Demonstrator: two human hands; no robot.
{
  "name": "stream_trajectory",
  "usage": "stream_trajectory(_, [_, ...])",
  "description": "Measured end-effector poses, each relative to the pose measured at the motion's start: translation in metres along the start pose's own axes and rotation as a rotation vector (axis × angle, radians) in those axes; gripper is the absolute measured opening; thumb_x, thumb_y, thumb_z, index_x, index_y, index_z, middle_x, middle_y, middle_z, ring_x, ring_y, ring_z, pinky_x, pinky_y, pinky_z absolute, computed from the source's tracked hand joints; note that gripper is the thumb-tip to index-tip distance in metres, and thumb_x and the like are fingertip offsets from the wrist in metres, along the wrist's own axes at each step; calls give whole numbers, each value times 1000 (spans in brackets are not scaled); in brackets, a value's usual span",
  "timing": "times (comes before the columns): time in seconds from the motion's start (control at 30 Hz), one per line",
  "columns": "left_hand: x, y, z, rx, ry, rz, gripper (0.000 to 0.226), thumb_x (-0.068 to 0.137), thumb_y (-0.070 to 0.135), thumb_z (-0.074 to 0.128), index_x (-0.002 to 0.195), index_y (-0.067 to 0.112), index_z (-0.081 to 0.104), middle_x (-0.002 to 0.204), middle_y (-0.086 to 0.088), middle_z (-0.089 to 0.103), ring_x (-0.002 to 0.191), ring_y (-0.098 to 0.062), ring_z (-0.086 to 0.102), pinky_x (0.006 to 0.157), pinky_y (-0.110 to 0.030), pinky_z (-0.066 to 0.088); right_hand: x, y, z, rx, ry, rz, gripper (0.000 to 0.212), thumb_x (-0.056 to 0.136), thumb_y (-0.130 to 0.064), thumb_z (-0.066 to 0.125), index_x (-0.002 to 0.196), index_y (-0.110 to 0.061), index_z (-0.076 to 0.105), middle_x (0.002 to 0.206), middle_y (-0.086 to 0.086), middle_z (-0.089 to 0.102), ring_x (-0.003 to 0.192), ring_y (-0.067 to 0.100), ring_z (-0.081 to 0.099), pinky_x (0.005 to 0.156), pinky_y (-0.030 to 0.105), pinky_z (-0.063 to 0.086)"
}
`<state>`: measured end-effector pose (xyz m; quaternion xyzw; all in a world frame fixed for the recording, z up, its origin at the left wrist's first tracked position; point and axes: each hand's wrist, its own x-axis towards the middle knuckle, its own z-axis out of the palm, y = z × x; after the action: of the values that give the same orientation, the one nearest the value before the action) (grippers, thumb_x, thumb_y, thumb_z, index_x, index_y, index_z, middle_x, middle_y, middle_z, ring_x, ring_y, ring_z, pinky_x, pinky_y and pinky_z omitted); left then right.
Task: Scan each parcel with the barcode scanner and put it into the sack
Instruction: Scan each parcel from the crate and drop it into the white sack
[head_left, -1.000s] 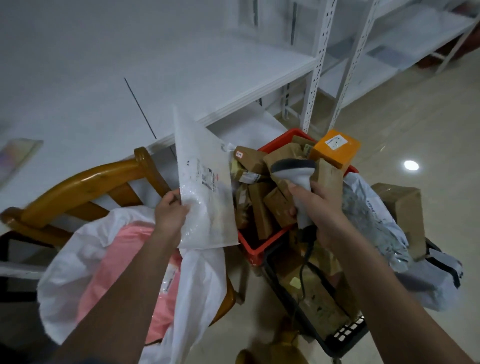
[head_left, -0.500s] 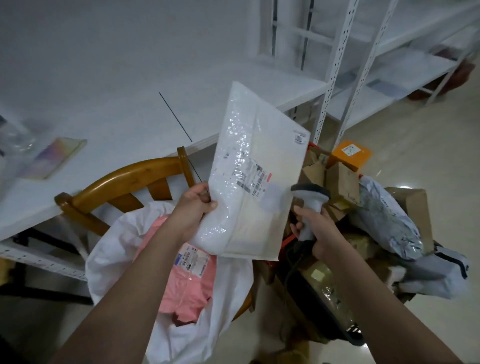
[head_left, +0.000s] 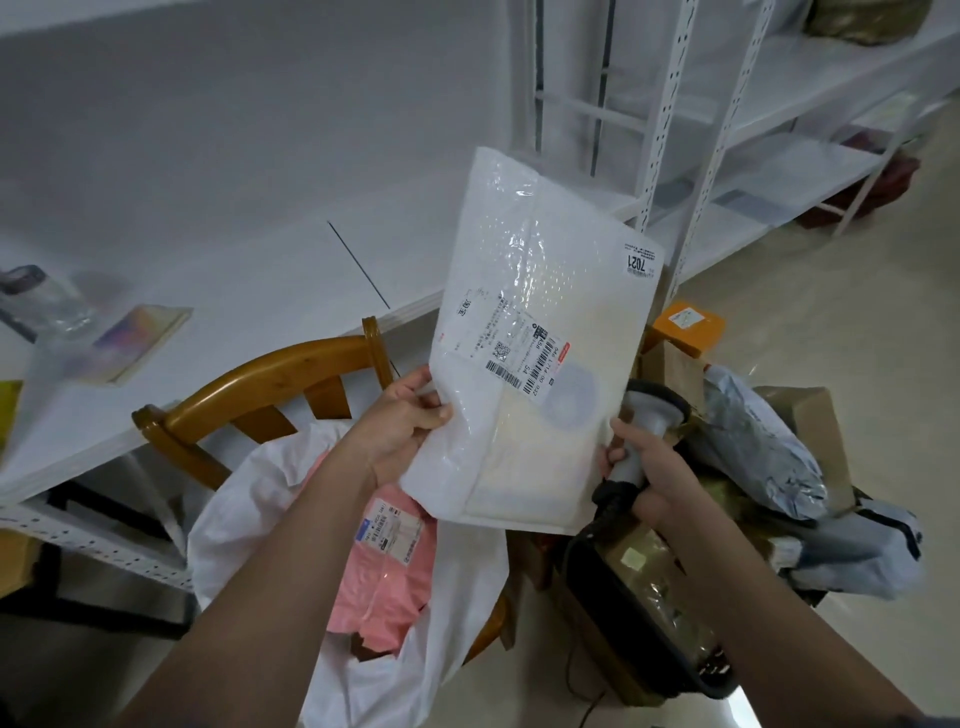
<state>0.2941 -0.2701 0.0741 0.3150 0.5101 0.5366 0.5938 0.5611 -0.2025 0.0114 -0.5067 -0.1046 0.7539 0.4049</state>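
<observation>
My left hand (head_left: 402, 423) pinches the left edge of a white bubble mailer (head_left: 524, 291), held upright with its shipping label (head_left: 524, 356) facing me. My right hand (head_left: 649, 470) grips the handle of a grey barcode scanner (head_left: 654, 410), whose head sits just right of the mailer's lower edge and is partly hidden behind it. Below my left hand the white sack (head_left: 249, 525) hangs open on a wooden chair (head_left: 270, 376), with a pink parcel (head_left: 387, 577) inside.
Cardboard boxes, an orange box (head_left: 688, 322) and grey poly mailers (head_left: 758, 447) are piled at the right, above a black crate (head_left: 639, 618). A white table (head_left: 208, 270) spans the left. White metal shelving (head_left: 727, 130) stands behind on the right.
The mailer has turned from edge-on to label facing me and risen higher. The scanner has come off the box pile to beside the mailer's lower right. My view has tilted upward.
</observation>
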Motion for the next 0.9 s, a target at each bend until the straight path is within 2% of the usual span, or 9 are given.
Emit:
stream_trajectory(0.13, [7,-2,6,60,131,-36,47,81,-20,54,108,15,69,94,-8,75,84,-22,72,70,-34,61,-7,-20,-11,-7,45,-151,71,83,-1,75,144,-17,42,81,5,60,53,11,55,54,28,56])
stream_trajectory(0.23, [12,-19,10,306,478,-68,38,81,-14,61,103,15,71,97,-9,74,77,-17,69,65,-26,55,-15,-43,-20,-129,119,-337,77,81,1,76,141,-29,38,101,7,62,69,16,60,58,31,56])
stream_trajectory(0.3, [16,-27,12,354,633,-60,43,79,-7,65,118,11,65,105,-12,70,82,-21,65,72,-30,55,-22,-57,-21,-279,142,-470,74,80,-2,78,136,-30,38,107,-1,60,82,16,61,58,29,52])
stream_trajectory(0.4, [17,-27,23,428,759,201,72,76,6,73,141,17,42,136,-7,53,121,-23,54,101,-43,49,-32,-73,-19,-446,91,-640,70,80,-4,78,130,-33,39,103,-15,56,88,10,59,59,26,50])
stream_trajectory(0.47, [13,-19,36,551,828,526,81,76,17,72,146,22,30,146,0,35,134,-16,36,112,-36,36,-37,-81,-18,-497,67,-701,66,82,-3,76,129,-29,39,102,-11,57,85,10,59,58,25,49])
stream_trajectory(0.6, [9,-6,61,997,677,882,71,86,46,59,149,24,32,155,-12,20,143,-25,21,115,-43,27,-42,-93,-21,-552,50,-741,57,84,-4,74,123,-27,39,100,-3,59,87,21,60,65,31,49])
stream_trajectory(0.73, [20,7,82,1259,525,588,95,66,94,36,148,54,9,164,2,7,150,-24,2,118,-53,2,-46,-98,-25,-628,-15,-728,62,84,-3,74,131,-26,40,105,-4,61,91,20,60,76,38,51])
stream_trajectory(0.83, [29,3,81,1099,458,404,117,51,97,52,146,57,-4,163,9,8,150,-19,-6,115,-53,-8,-52,-102,-29,-660,-104,-721,65,84,-1,73,128,-35,40,105,-13,59,90,7,58,66,27,48])
stream_trajectory(0.9, [32,-2,77,1106,444,372,126,46,94,62,144,59,-8,164,10,1,149,-18,-12,114,-53,-9,-54,-106,-33,-682,-169,-699,70,83,1,73,130,-39,39,114,-7,61,99,13,60,75,35,54])
